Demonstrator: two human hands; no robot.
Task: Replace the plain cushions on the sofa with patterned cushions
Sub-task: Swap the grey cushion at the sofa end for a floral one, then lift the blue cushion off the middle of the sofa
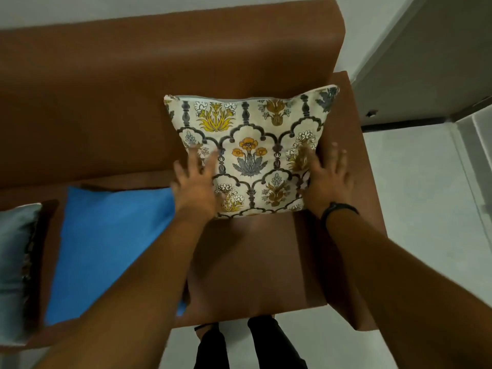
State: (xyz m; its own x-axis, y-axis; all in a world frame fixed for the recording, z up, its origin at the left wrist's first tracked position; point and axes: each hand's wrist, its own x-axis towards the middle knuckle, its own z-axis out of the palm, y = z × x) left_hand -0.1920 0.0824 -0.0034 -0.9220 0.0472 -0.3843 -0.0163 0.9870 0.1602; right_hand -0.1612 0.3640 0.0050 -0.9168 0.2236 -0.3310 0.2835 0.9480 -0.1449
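Both hands, left hand (195, 186) and right hand (328, 177), press spread fingers (336, 153) against patterned cushion (250, 153) on sofa (106, 102); blue cushion (106, 243) lies beside it.

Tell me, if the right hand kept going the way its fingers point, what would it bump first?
Probably the sofa's armrest, beside the patterned cushion. The right hand points up along the cushion's right edge. Depth is unclear, so it may brush the cushion first.

Patterned cushion (253, 153) leans on the sofa (106, 89) backrest at the right end; plain cushion (106, 249) lies left of it.
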